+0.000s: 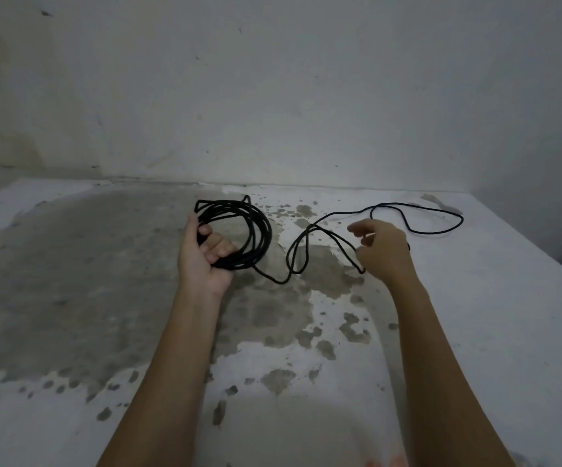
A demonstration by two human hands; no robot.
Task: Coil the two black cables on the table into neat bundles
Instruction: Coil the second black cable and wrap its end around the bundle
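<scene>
Fingers of the left hand (pixel 205 254) gripped the coiled cable (pixel 252 230); the right hand (pixel 382 249) hovered half-open over its loose length (pixel 434 232), holding nothing visible.

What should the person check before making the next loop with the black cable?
1. Left hand grips the coiled bundle: ok.
2. Right hand has hold of the loose cable: cannot tell, fingers look open above it.
3. Loose cable free of knots: not ok, it crosses itself near the right hand.
4. Far end lies free on the table: ok.
5. Second cable in view: not ok, only one shows.
</scene>
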